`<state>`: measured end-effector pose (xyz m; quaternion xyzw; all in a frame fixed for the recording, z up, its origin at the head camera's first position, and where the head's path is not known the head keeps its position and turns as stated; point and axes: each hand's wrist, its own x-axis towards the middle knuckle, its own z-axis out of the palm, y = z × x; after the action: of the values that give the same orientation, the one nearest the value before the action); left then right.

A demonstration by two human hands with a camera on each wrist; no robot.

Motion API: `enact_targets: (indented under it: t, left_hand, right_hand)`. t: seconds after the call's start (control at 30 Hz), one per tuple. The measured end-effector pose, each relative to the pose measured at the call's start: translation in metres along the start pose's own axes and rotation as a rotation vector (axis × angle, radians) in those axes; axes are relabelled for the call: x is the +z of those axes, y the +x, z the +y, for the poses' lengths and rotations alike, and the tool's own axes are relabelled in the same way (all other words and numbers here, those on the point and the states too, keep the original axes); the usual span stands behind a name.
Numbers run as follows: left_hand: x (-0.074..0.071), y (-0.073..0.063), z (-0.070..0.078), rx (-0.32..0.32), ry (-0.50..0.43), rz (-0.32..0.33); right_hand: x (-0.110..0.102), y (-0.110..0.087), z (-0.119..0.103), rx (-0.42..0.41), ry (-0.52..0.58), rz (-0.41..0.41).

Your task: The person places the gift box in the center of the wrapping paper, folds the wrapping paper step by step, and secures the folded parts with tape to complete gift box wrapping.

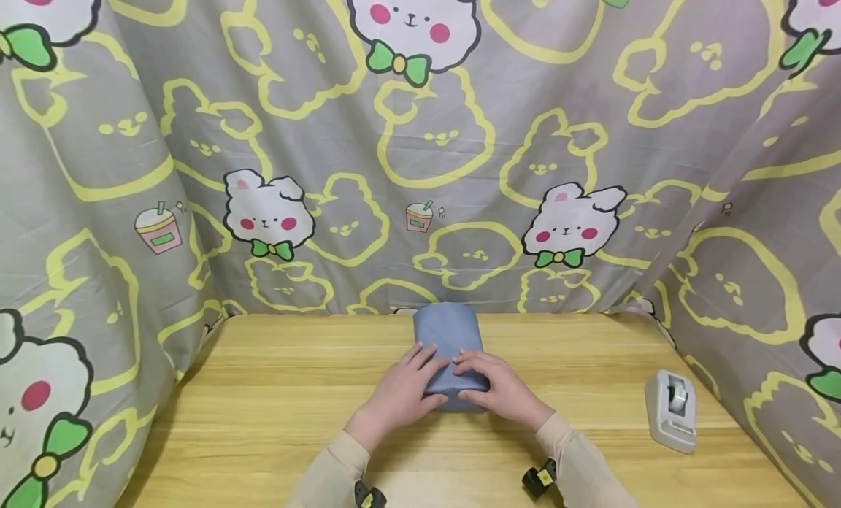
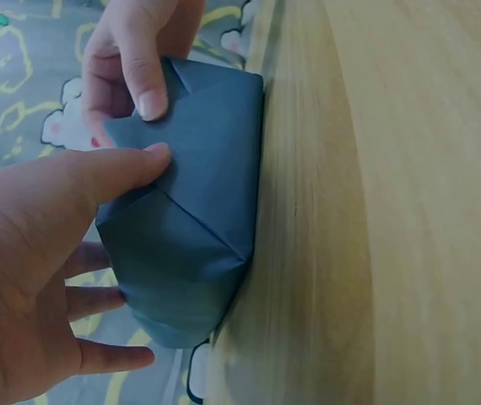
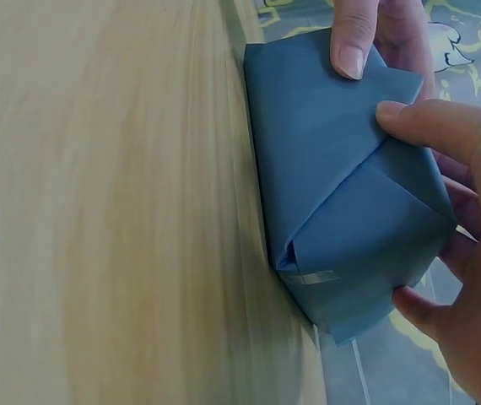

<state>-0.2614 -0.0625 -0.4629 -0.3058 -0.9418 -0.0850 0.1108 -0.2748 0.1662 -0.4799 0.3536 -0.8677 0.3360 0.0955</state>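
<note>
A box-shaped package wrapped in blue paper (image 1: 449, 325) lies on the wooden table, its near end toward me. My left hand (image 1: 398, 391) holds its left side and my right hand (image 1: 509, 391) its right, fingers over the top and both thumbs on the near end. Folded flaps cross that end in the left wrist view, where the left thumb (image 2: 143, 164) presses near a pointed flap (image 2: 127, 131). In the right wrist view the right thumb (image 3: 405, 118) presses beside a diagonal fold. A strip of clear tape (image 3: 312, 277) sticks to the package's side.
A white tape dispenser (image 1: 671, 413) with a roll in it stands at the table's right. The wooden table (image 1: 263, 398) meets a grey curtain (image 1: 315, 150) with rabbit prints behind, and curtain hangs on both sides too. Black wrist cameras (image 1: 540, 479) sit by the sleeves.
</note>
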Motion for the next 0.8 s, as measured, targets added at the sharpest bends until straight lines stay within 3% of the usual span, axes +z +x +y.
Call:
enact_targets:
  t: [0.8]
  left_hand:
    - [0.0003, -0.0015, -0.0001, -0.025, -0.031, 0.012]
  right_hand:
    - [0.0060, 0.0031, -0.0077, 0.016, 0.040, 0.099]
